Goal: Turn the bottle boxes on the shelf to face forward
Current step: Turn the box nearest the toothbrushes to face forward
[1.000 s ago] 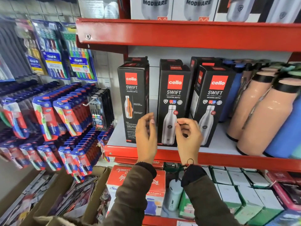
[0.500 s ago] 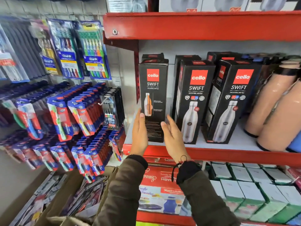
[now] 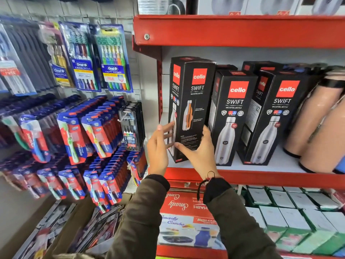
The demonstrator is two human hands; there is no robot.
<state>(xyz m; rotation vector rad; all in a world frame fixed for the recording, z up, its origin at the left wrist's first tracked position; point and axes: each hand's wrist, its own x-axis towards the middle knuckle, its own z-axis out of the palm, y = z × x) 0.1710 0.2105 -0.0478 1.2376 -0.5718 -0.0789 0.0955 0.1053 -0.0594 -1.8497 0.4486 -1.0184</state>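
Observation:
Three black Cello Swift bottle boxes stand in a row on the white shelf (image 3: 276,165) with its red front edge. The leftmost box (image 3: 194,101) is turned at an angle, showing its side panel with an orange cutaway bottle and part of its front face to the left. My left hand (image 3: 160,146) presses its left face and my right hand (image 3: 199,152) grips its lower right edge. The middle box (image 3: 233,116) and the right box (image 3: 276,116) show their silver-bottle fronts. More boxes stand behind them.
Peach-coloured bottles (image 3: 317,124) crowd the shelf's right end. A red upper shelf (image 3: 239,30) hangs close overhead. Toothbrush packs (image 3: 89,58) hang on the wall grid to the left. Below lie a red combo box (image 3: 184,217) and green-and-white cartons (image 3: 291,217).
Both hands have left the middle box, moved left and closed around the leftmost box, which is now rotated so that two faces show. The view has shifted left and closer.

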